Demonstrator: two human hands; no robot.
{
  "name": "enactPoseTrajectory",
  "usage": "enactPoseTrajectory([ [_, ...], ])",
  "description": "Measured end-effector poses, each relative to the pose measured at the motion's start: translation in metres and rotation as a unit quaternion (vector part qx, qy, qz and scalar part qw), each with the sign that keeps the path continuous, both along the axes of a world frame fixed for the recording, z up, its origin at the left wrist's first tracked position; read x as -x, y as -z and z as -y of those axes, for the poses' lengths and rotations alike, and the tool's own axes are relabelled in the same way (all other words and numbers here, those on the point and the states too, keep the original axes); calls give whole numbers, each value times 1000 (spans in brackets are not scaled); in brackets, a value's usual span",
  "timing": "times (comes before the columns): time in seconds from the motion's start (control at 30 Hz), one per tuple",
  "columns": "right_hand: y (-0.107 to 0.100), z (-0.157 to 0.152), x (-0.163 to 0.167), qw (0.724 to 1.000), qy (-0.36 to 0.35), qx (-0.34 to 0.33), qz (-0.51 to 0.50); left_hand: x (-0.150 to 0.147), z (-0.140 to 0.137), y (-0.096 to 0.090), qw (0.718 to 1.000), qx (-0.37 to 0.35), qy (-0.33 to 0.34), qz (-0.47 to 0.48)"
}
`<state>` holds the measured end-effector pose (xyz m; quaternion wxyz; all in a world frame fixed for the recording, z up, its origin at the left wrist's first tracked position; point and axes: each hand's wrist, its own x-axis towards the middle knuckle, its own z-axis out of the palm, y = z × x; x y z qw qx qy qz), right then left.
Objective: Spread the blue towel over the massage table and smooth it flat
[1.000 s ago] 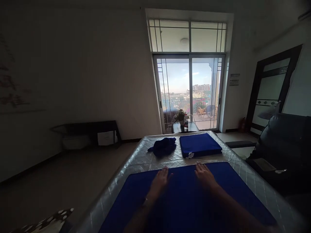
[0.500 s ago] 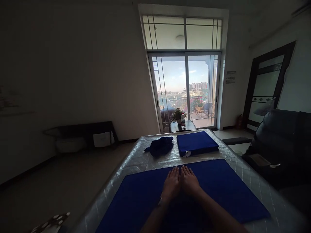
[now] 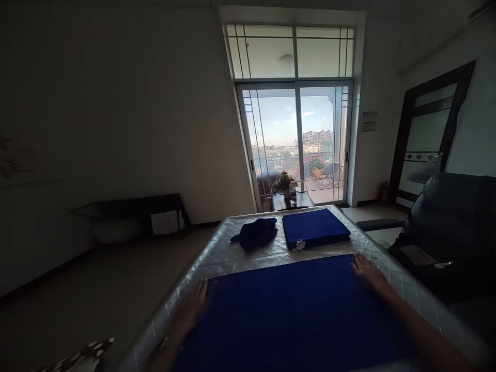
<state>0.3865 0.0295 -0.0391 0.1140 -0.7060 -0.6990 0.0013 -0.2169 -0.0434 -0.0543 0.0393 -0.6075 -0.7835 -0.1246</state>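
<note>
A dark blue cloth [image 3: 289, 305] lies spread flat on a table with a shiny silver quilted cover [image 3: 222, 248]. At its far left corner rests my left hand [image 3: 194, 302], slightly blurred, with the fingers stretched out. My right hand [image 3: 368, 271] lies at the far right corner, palm down and fingers extended. Neither hand grips anything. Beyond the spread cloth sits a neatly folded stack of blue cloth [image 3: 315, 227] with a white tag at its front edge. To the left of the stack is a crumpled blue cloth [image 3: 256, 233].
A black armchair [image 3: 453, 232] stands close to the table's right side. Behind the far edge are a small dark table [image 3: 292, 200] with a potted plant [image 3: 284, 182] and a bottle [image 3: 292, 192], before a sliding glass door. A low dark bench [image 3: 135, 209] stands along the left wall.
My hands have moved apart from the middle of the spread cloth's far edge, the left one to the left corner and the right one to the right corner. The other cloths stay put.
</note>
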Motion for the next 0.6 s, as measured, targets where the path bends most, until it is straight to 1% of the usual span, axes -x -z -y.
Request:
enactPoseTrajectory([
  [0.07,1,-3,-7,1000,5,7,5,8,4,-1,1000,24,-11,9],
  [0.13,-1,-5,-8,1000,6,16,10,6,5,-3,999,44,-19,13],
  [0.2,-6,-5,-3,999,21,19,16,-1,6,-7,998,52,-30,12],
  [0.27,-14,0,13,999,46,9,24,-19,7,-13,999,31,-37,0],
  [0.3,-17,5,27,998,50,-2,29,-32,9,-16,1000,11,-28,-9],
  [0.37,-23,19,66,999,17,-28,31,-69,11,-19,999,-23,25,-27],
  [0.43,-24,40,115,995,-84,-47,12,-117,13,-17,992,-29,119,-33],
  [0.5,-19,62,162,983,-178,-24,-20,-167,17,-10,978,-28,203,-24],
  [0.57,-12,81,196,970,-241,1,-34,-208,21,-1,965,-36,258,4],
  [0.6,-9,88,206,964,-262,13,-35,-223,23,2,961,-34,274,17],
])
